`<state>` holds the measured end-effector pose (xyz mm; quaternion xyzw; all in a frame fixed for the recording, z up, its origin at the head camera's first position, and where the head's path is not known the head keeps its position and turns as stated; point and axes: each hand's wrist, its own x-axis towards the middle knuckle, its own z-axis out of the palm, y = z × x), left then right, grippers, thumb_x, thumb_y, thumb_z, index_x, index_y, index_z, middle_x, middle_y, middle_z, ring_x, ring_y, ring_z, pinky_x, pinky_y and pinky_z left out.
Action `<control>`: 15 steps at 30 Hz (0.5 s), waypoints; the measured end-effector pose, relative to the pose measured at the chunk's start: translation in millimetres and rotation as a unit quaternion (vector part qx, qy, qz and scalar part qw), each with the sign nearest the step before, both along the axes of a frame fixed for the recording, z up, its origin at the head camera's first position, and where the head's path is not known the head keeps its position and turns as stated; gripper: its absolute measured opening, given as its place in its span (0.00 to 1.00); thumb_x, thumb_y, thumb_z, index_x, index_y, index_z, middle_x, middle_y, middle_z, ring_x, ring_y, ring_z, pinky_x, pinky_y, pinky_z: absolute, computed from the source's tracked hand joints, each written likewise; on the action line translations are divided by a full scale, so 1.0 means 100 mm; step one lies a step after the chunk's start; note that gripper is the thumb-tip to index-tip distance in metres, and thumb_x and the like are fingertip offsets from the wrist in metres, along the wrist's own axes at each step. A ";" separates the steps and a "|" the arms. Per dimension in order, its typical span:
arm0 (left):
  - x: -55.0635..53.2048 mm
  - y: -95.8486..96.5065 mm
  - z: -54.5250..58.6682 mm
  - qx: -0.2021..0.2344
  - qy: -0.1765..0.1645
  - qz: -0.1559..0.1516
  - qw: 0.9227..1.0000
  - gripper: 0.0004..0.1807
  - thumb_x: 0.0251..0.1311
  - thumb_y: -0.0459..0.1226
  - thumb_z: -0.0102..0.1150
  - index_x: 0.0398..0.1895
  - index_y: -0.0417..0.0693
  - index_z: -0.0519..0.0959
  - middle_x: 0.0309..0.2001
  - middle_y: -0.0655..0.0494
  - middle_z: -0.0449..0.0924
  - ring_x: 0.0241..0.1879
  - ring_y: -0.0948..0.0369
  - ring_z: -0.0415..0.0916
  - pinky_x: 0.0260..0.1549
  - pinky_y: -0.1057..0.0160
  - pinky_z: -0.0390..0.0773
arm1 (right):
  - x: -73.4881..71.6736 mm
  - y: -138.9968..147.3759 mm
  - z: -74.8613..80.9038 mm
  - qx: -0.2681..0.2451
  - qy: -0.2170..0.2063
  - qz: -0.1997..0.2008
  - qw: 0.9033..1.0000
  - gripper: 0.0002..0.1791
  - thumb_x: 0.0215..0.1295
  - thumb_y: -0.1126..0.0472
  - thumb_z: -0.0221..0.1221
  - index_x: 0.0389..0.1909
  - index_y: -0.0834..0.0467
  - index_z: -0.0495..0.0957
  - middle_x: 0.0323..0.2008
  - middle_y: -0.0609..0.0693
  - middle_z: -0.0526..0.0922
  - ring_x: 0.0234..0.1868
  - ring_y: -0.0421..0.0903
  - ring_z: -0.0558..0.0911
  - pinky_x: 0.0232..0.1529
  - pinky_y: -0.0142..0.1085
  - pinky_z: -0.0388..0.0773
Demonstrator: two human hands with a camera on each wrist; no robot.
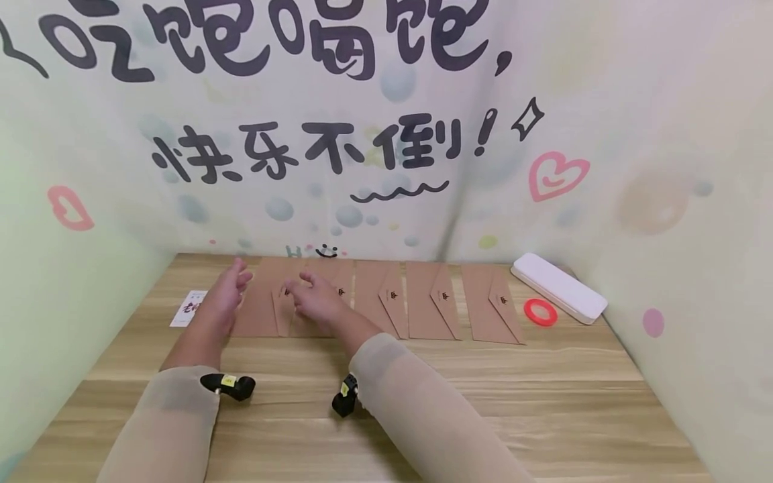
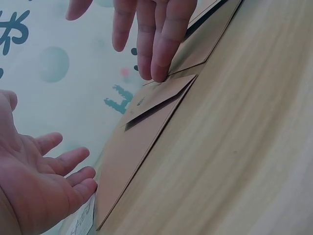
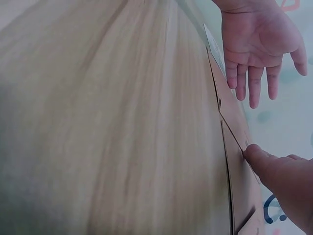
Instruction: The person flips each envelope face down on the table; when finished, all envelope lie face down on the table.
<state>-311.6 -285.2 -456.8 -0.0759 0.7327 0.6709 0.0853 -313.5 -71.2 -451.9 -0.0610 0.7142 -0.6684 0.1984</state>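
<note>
Envelopes — brown paper, pointed flaps — on wood-grained tabletop

1. My left forearm slants up toward one o'clock.
2. My left hand has its fingers straight and slightly apart, palm turned toward three o'clock.
3. My right forearm reaches between ten and eleven o'clock.
4. My right hand is at three o'clock from the left, fingers extended loosely.

Five brown envelopes lie flat in a row, their pointed flaps bearing small dark crowns. Two lie near the right fingers, three farther right.
</note>
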 end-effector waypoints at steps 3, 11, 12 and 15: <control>-0.01 -0.01 0.01 -0.012 0.005 -0.003 1.000 0.45 0.82 0.63 0.15 0.88 0.43 0.32 0.88 0.36 0.35 0.87 0.37 0.30 0.86 0.38 0.32 | -0.01 -0.01 0.02 0.004 -0.005 -0.004 1.000 0.43 0.78 0.39 0.60 0.83 0.57 0.60 0.70 0.58 0.80 0.69 0.58 0.82 0.69 0.48 0.82; 0.01 0.02 0.03 -0.039 0.011 -0.022 0.999 0.46 0.81 0.64 0.14 0.88 0.43 0.33 0.88 0.35 0.37 0.87 0.36 0.34 0.86 0.37 0.38 | 0.00 -0.03 0.04 0.031 -0.004 -0.004 1.000 0.43 0.78 0.37 0.59 0.83 0.55 0.62 0.71 0.58 0.79 0.68 0.57 0.82 0.70 0.50 0.81; 0.01 0.02 0.03 -0.040 0.010 -0.022 0.999 0.46 0.81 0.64 0.14 0.88 0.43 0.32 0.88 0.35 0.38 0.87 0.36 0.35 0.86 0.37 0.38 | 0.00 -0.03 0.04 0.032 -0.004 -0.005 0.999 0.42 0.78 0.37 0.59 0.83 0.55 0.62 0.71 0.57 0.80 0.68 0.57 0.83 0.70 0.50 0.81; -0.01 0.02 0.02 -0.038 0.007 -0.023 0.999 0.47 0.81 0.65 0.15 0.88 0.43 0.32 0.88 0.35 0.37 0.87 0.36 0.35 0.86 0.37 0.38 | -0.02 -0.04 0.04 0.035 -0.007 -0.012 0.999 0.42 0.78 0.37 0.59 0.83 0.55 0.62 0.70 0.56 0.81 0.67 0.57 0.83 0.70 0.50 0.80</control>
